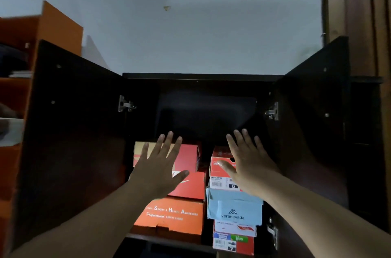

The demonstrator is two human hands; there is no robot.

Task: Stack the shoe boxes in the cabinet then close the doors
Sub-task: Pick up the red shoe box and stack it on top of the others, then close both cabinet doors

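The dark cabinet [203,77] stands with both doors swung fully outward: left door [74,130], right door [313,126]. Inside, shoe boxes sit in two stacks on the shelf [169,238], each with a short end face toward the opening, so their long axes run back into the cabinet.

Left stack, from the shelf edge upward: an orange safety-shoe box [171,215], a red box [190,185], and a red-and-tan box [188,156] on top. Right stack, upward: a red box with a green label [234,243], a white box [234,228], a light blue veranevada box [234,209], and a red-and-white box [222,175] on top.

A narrow dark gap separates the stacks. Open dark room remains above both.

The left hand [160,169] and right hand [247,164] are raised before the stacks, fingers straight and spread, holding nothing. Contact with the boxes cannot be confirmed.
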